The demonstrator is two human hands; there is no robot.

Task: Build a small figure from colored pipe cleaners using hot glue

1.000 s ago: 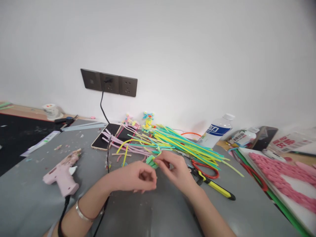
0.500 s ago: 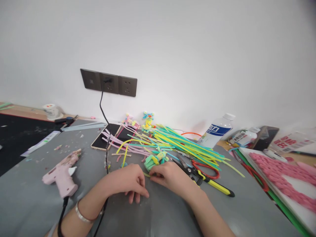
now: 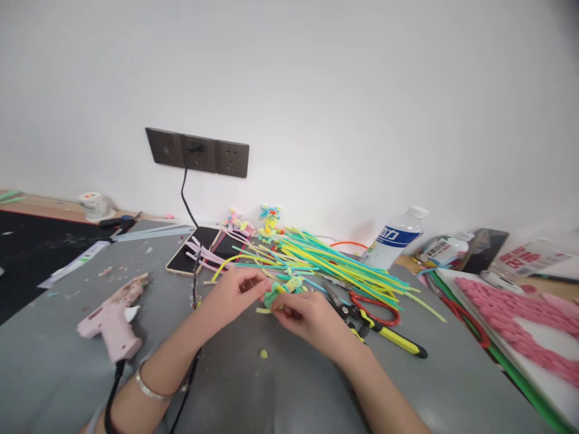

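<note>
My left hand [image 3: 237,293] reaches in with thumb and fingers pinched at the left side of a green and yellow pipe-cleaner figure [image 3: 293,284]. Just in front of that figure, my right hand [image 3: 310,314] is closed, its fingers curled. A short yellow-green pipe cleaner [image 3: 263,311] sticks out leftward from the right fingertips. My hands hide the figure's lower part. A small yellow-green fluffy bit [image 3: 263,354] lies on the grey table mat [image 3: 239,392] below the hands.
Behind the hands spreads a pile of pipe cleaners [image 3: 344,265]. Yellow-handled pliers [image 3: 398,341] and red-handled scissors [image 3: 377,308] lie right. A pink glue gun [image 3: 115,319] rests left, near a black cord [image 3: 195,283]. A bottle [image 3: 392,240] stands at the back.
My left hand has moved up and right from the mat to the green figure. The small yellow-green bit now shows on the mat. My right hand has barely shifted.
</note>
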